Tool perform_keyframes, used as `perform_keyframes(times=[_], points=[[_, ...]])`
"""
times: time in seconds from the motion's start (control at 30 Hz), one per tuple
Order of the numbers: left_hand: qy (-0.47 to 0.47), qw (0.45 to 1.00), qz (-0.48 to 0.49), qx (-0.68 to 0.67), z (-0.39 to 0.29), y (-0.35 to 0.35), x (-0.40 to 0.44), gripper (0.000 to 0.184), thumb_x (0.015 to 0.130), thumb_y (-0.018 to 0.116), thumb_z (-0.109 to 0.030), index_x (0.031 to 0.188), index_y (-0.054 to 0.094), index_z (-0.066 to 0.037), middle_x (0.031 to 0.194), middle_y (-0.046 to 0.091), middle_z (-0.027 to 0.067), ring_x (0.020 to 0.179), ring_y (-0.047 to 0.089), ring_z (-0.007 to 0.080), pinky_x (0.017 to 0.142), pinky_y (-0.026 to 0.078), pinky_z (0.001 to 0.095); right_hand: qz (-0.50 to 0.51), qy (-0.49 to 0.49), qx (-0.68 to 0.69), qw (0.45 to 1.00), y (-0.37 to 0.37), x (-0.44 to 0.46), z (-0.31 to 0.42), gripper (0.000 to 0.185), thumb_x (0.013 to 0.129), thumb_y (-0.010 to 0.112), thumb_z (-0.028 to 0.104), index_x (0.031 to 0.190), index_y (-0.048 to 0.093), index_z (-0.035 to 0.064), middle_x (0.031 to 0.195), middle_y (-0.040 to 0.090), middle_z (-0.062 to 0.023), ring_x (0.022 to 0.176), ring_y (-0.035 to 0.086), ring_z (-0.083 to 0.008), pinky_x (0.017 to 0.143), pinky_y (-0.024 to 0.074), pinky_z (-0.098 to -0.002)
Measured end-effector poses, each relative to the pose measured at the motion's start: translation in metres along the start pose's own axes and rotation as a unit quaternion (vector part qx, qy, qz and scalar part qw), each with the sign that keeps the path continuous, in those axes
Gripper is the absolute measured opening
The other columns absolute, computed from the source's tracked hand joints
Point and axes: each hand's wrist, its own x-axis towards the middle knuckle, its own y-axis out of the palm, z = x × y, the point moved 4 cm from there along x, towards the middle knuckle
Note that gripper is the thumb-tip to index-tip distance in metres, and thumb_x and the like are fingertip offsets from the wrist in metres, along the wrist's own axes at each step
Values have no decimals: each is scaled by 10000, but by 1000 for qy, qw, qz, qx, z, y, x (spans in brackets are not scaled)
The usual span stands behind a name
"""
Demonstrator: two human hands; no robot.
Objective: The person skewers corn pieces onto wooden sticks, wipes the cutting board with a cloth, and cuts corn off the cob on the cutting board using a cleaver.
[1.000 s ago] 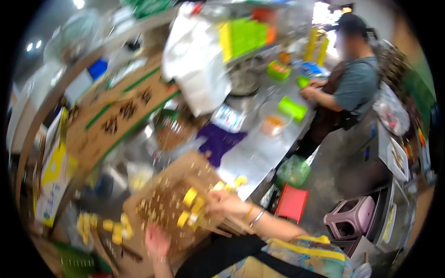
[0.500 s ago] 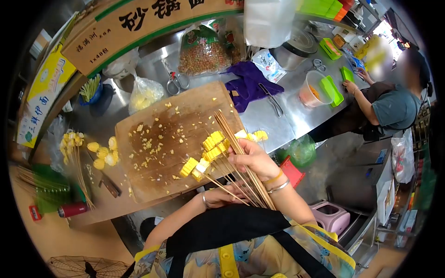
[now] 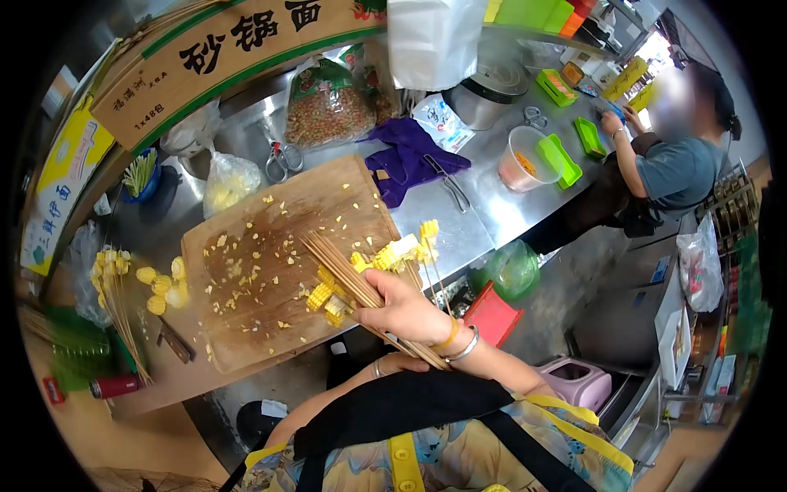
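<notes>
My right hand is closed round a bundle of bare wooden skewers, held slantwise over the front right of the wooden cutting board. Skewered corn pieces show beside and behind the bundle, above the board's right edge. Low against the black apron, my left hand is by the lower ends of the sticks; its fingers are mostly hidden. Small corn bits lie scattered on the board. More corn pieces and corn skewers lie left of the board.
A knife lies near the front left edge. Behind the board are scissors, a purple cloth and a bag of peanuts. A plastic tub stands to the right, where a co-worker handles something blue. Below are a red stool and a pink stool.
Since the blurred earliest view, my hands have come together near the apron, and the skewer bundle now shows in my right hand. The co-worker's hands have moved from a green tray to something blue.
</notes>
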Motion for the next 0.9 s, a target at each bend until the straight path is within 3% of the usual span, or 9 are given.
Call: perform_keyframes(times=[0.2, 0.27, 0.3, 0.37, 0.43, 0.53, 0.6, 0.83, 0.9], points=[[92, 977, -38, 190, -21, 28, 18, 512, 817, 699, -156, 1278, 494, -69, 1143, 591, 102, 1069, 558, 193, 934, 455, 318, -18, -59, -78, 995, -11, -38, 48, 353, 833, 625, 76, 1151, 487, 11, 904, 497, 11, 812, 478, -51, 694, 421, -215], [124, 922, -113, 348, -45, 49, 17, 495, 819, 697, -156, 1267, 506, -67, 1124, 601, 99, 1056, 564, 191, 926, 461, 317, -43, -115, -69, 990, -18, -48, 72, 416, 838, 620, 73, 1218, 463, 14, 955, 517, 7, 879, 491, -62, 769, 429, -220], [11, 862, -252, 439, -63, 81, 11, 484, 838, 677, -118, 1266, 473, -18, 1119, 575, 69, 1045, 545, 169, 912, 465, 313, -56, -142, -78, 985, -23, -51, 91, 371, 820, 595, 90, 1161, 474, 11, 944, 559, -96, 874, 527, -125, 762, 439, -268], [271, 908, -141, 288, -75, 85, 16, 450, 862, 607, -17, 1285, 453, -6, 1191, 561, 110, 1105, 544, 228, 960, 457, 371, -33, -195, -32, 980, -30, -47, 116, 348, 828, 590, 79, 1148, 477, 4, 947, 542, -45, 897, 494, -102, 784, 428, -266], [340, 870, -186, 305, -103, 107, 6, 431, 839, 610, 8, 1251, 481, -5, 1178, 560, 112, 1079, 558, 233, 953, 461, 383, -41, -205, -4, 978, -31, -41, 134, 208, 857, 588, 89, 1033, 495, 29, 860, 471, 17, 828, 427, -48, 728, 391, -209], [332, 875, -170, 309, -135, 125, -22, 348, 838, 611, 9, 1159, 484, -36, 1023, 555, 37, 964, 566, 146, 877, 483, 314, -84, -258, 70, 960, -24, -35, 150, 138, 907, 555, 75, 997, 451, 54, 748, 477, 5, 532, 422, -40, 470, 337, -192], [424, 826, -207, 309, -151, 141, -51, 268, 850, 599, -11, 1093, 496, -57, 894, 545, 17, 842, 566, 127, 781, 493, 295, -93, -281, 130, 946, -18, -32, 149, 121, 910, 548, 75, 978, 449, 55, 734, 482, -5, 525, 423, -52, 470, 334, -193], [421, 858, -225, 187, -139, 137, -118, 122, 943, 532, -190, 919, 512, -72, 635, 390, -36, 494, 348, 65, 483, 334, 212, -82, -290, 283, 911, 23, -15, 122, 128, 890, 586, 75, 935, 466, 65, 669, 493, 2, 522, 447, -61, 497, 394, -212], [427, 851, -237, 194, -138, 147, -127, 183, 956, 515, -231, 840, 495, -90, 601, 366, -47, 446, 303, 47, 425, 284, 202, -76, -197, 280, 936, 54, -14, 105, 134, 887, 606, 104, 890, 480, 60, 675, 504, 7, 519, 455, -57, 520, 427, -211]])
